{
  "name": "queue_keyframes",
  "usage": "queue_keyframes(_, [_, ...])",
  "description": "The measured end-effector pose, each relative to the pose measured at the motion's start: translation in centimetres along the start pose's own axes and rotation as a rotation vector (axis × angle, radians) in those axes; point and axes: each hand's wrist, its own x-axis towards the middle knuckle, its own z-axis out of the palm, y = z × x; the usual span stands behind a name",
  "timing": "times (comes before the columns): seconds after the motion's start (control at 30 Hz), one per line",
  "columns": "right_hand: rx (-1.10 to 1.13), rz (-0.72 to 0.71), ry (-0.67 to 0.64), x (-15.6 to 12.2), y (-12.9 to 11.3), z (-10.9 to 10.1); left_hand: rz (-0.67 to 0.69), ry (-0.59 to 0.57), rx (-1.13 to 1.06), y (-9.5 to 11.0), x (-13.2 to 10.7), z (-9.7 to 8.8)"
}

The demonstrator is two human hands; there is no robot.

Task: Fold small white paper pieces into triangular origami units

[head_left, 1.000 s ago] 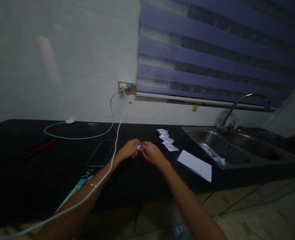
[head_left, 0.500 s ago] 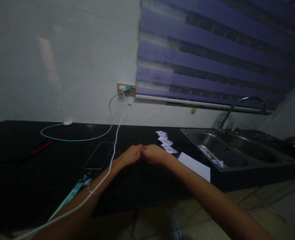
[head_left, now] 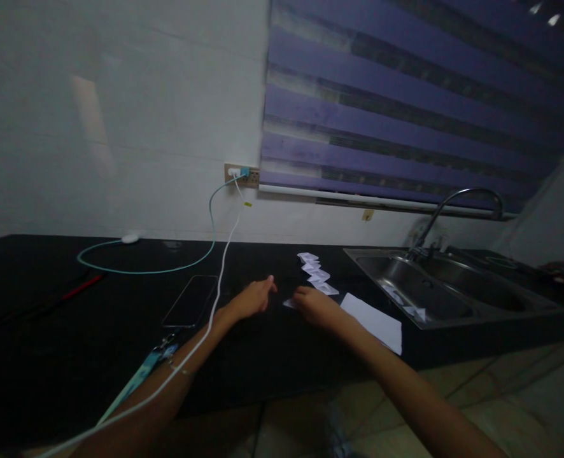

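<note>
On counter (head_left: pixel 72 356): my right hand (head_left: pixel 316 306) curled at slip (head_left: pixel 289 303), pinch unclear; left hand (head_left: pixel 252 299) spread.
Slip seemed light, flimsy; best pinched at an edge.

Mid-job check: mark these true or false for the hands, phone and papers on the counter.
1. The phone lies left of the left hand. True.
2. The two hands touch each other. False: the right hand is apart, a small paper piece at its fingertips.
3. A row of paper pieces lies beyond the right hand. True.
4. The white sheet lies in the sink. False: it lies on the counter beside the sink.
</note>
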Motion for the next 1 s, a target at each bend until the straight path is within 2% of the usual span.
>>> queue_keyframes(0.13, [-0.031, 0.111, -0.014, -3.1, 3.7, 0.0, 0.007, -0.044, 0.002, -0.2, 0.1, 0.0])
queue_keyframes(0.3, [-0.084, 0.109, 0.033, -5.1, 6.7, 0.5, 0.026, -0.075, 0.025, 0.0, 0.1, -0.2])
queue_keyframes(0.53, [-0.099, 0.073, 0.070, -5.6, 7.5, 0.6, 0.053, -0.112, 0.000, -0.2, 0.0, -0.4])
queue_keyframes(0.77, [0.028, 0.129, 0.171, -6.9, 7.6, -1.5, 0.060, -0.117, 0.004, -0.4, 0.1, -0.4])
queue_keyframes(0.87, [0.100, 0.195, 0.110, -8.2, 8.4, -2.1, 0.063, -0.125, 0.004, -0.5, 0.1, -0.4])
queue_keyframes(1.0, [0.142, 0.314, -0.016, -10.7, 9.7, -1.5, 0.079, -0.140, 0.027, -0.7, 0.3, -0.4])
